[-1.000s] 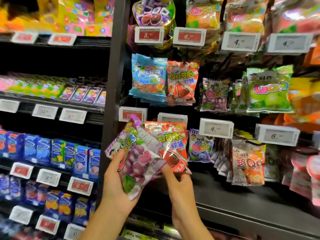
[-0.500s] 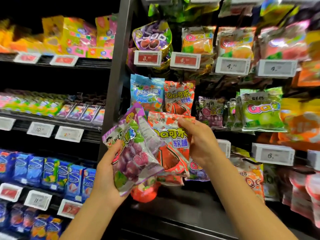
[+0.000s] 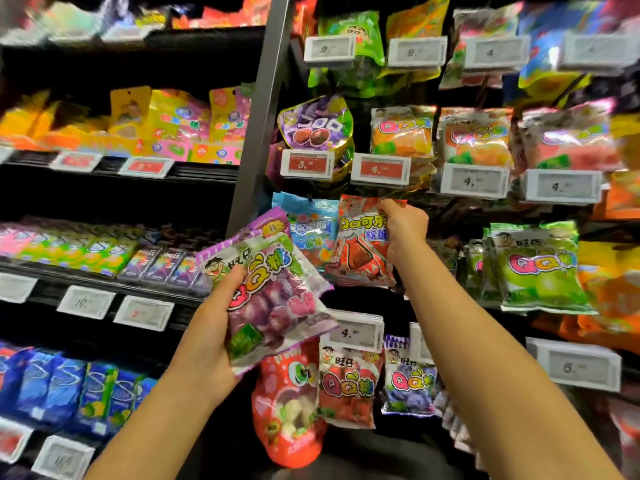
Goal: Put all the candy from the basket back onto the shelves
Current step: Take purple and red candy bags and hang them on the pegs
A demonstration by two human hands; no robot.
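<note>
Right hand [image 3: 405,225] pinches the red candy bag [image 3: 360,244] by its top corner, up at the hook just right of the blue bag [image 3: 308,226], likely to hang it. Left hand [image 3: 207,327] grips the purple candy bags [image 3: 273,289], waiting below.

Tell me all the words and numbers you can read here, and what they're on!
"QQ": purple grape candy bag in the left hand.
"QQ可乐": red cola candy bag pinched by the right hand.
"QQ": green bag.
"3.": red price tag.
"4.": white price tag.
"6.": tag at lower right.
"9": top tag.
Small digits and left shelf tags: too blurred.
</note>
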